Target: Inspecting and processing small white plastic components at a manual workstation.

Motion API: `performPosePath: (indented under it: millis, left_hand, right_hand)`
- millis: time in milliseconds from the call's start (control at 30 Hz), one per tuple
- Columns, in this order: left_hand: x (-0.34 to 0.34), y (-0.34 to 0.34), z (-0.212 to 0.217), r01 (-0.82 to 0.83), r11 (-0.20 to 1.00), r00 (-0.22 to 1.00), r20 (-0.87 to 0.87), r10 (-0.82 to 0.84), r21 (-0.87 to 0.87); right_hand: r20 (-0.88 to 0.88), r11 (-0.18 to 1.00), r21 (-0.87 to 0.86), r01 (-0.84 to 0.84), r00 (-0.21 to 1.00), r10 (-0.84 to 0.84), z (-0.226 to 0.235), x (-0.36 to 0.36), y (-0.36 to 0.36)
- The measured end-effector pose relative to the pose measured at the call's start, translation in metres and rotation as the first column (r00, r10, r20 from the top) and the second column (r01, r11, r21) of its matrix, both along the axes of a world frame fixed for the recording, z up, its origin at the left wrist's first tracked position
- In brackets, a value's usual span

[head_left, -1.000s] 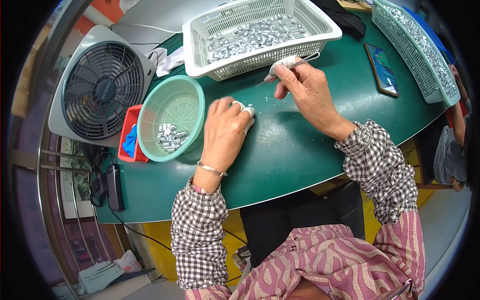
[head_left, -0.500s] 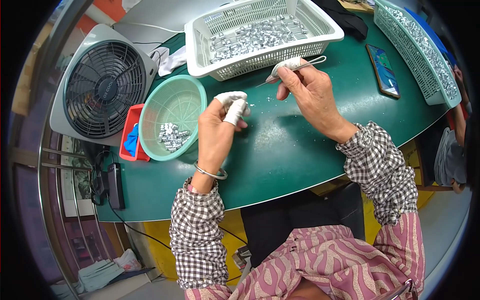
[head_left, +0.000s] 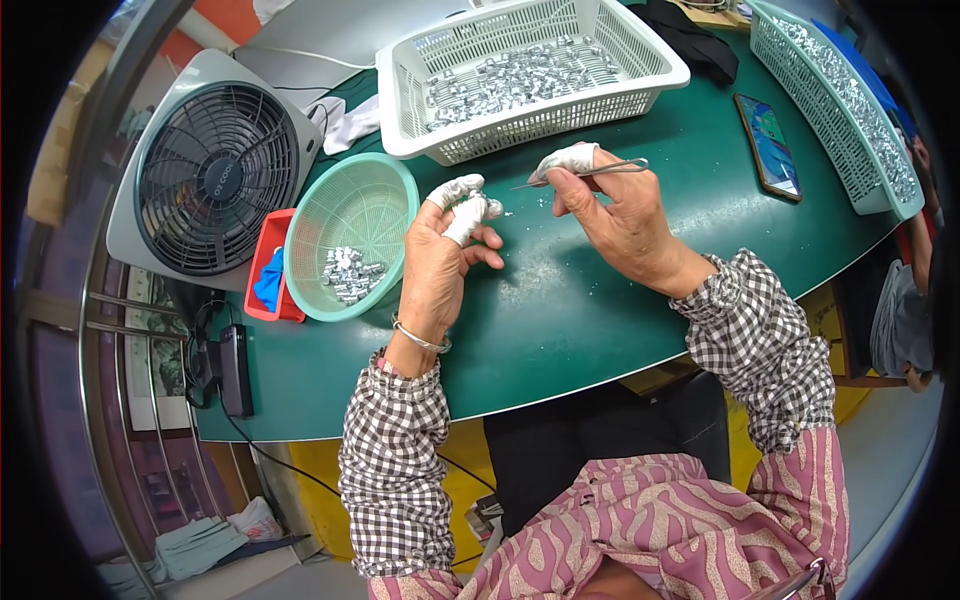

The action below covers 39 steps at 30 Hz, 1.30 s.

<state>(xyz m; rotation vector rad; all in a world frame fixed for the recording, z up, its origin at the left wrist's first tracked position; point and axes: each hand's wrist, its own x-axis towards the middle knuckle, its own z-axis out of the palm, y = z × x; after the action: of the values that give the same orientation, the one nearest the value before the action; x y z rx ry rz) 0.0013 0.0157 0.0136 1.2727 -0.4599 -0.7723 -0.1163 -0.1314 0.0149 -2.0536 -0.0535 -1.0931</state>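
My left hand (head_left: 437, 250) is over the table beside the green basket, white coverings on its thumb and index finger. Those two fingertips are pinched together; whatever is between them is too small to make out. My right hand (head_left: 625, 215) grips a thin metal pick (head_left: 618, 167) with a looped end, its fine point directed toward my left fingertips and apart from them. White wrapping also covers my right index finger. In the round green basket (head_left: 350, 185) lies a small heap of silvery metal parts (head_left: 352, 275).
A white basket (head_left: 535, 125) of similar parts stands at the back, a pale green basket (head_left: 820, 120) of them at far right. A phone (head_left: 768, 147) lies between. A fan (head_left: 215, 175) and a red bin (head_left: 270, 300) stand left. White crumbs dot the green table (head_left: 560, 350).
The pick has swung flatter in my right hand. My left hand has turned slightly, and its lower fingers now show more spread. The baskets appear shifted slightly right in view.
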Motion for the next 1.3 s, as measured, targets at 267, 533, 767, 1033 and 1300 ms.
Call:
performPosePath:
  millis: [267,533,767,1033,1300]
  left_hand:
    - [-0.004,-0.002,-0.003,0.047,0.998,0.997,0.065,-0.049,0.032]
    - [-0.004,-0.001,-0.006,0.047,0.995,0.981,0.182,-0.062,0.085]
    - [-0.007,-0.003,-0.007,0.003,0.991,0.951,0.306,-0.046,0.137]
    - [-0.009,-0.003,-0.007,-0.05,0.991,0.916,0.401,-0.006,0.128]
    - [-0.009,-0.001,-0.014,-0.279,0.956,0.559,0.825,0.085,0.091]
  right_hand:
    - [0.013,0.994,-0.094,-0.051,0.999,0.053,-0.009,0.003,0.002]
    - [0.021,0.984,-0.167,-0.059,0.998,0.063,-0.009,0.004,0.004]
    - [0.029,0.98,-0.184,-0.07,0.997,0.076,-0.009,0.004,0.005]
    - [0.052,0.967,-0.254,-0.012,0.998,0.026,-0.009,0.004,0.003]
    - [-0.135,0.974,-0.205,-0.098,0.988,0.071,-0.005,0.002,0.01]
